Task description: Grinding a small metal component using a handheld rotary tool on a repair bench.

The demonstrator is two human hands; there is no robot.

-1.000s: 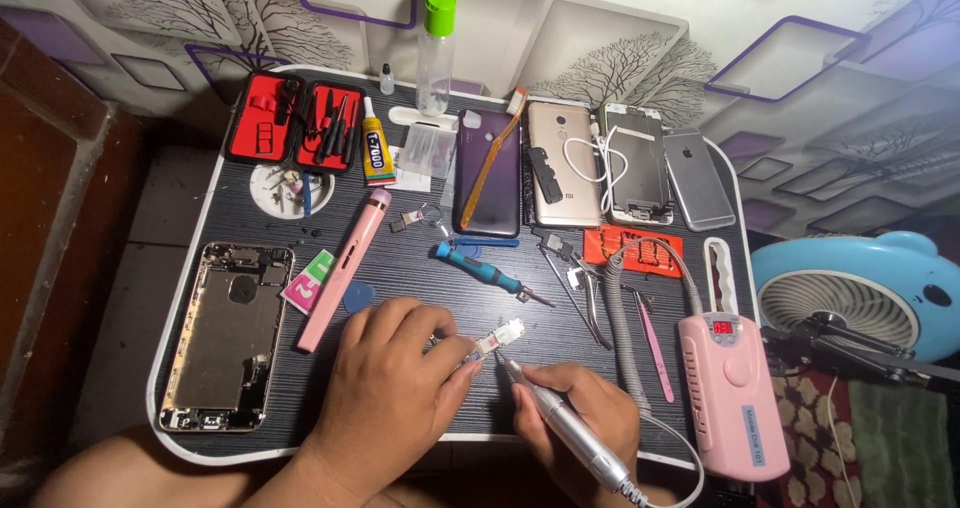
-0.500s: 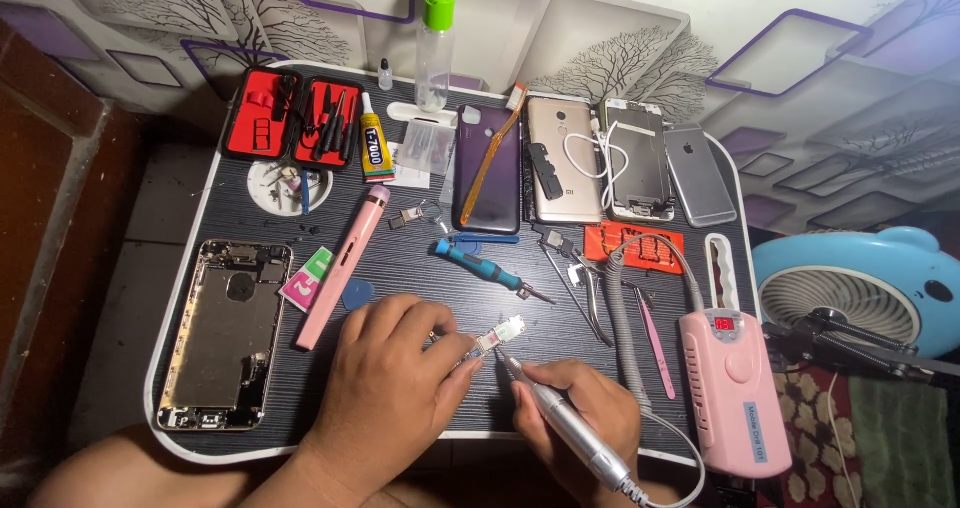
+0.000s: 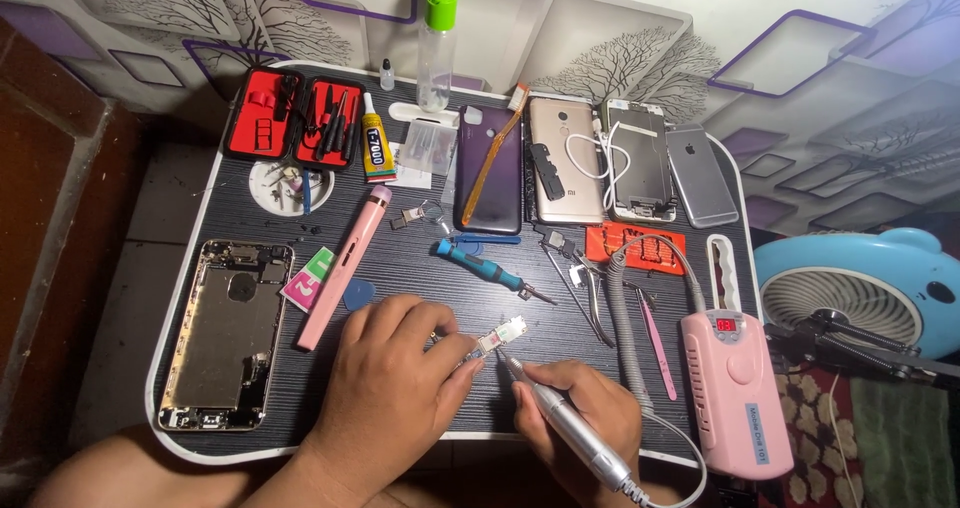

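Small metal phone part [image 3: 502,335], pinched at the fingertips of the left hand [image 3: 395,388], sits just above the surface [image 3: 420,268] near its front edge, and every place below is told from it. Largest close by is the gold phone housing [image 3: 225,333], well to the left of the part; the pink control box [image 3: 735,388] lies to its right, with a grey coiled cord [image 3: 625,318] looping between them. A pink pen-shaped tool [image 3: 343,266] lies up and left of the part, and a blue screwdriver [image 3: 485,268] just beyond it.

Right hand [image 3: 585,418] is clenched around a silver rotary handpiece [image 3: 565,423], whose tip meets the part's near edge. As I judge it, the grip on so small a piece is slim: sideways pressure from the tip could flick it out of the fingers among the loose bits. The tip could also skid onto the left fingertips [image 3: 470,353], which touch the part. A snagged cord might jerk the handpiece off line.
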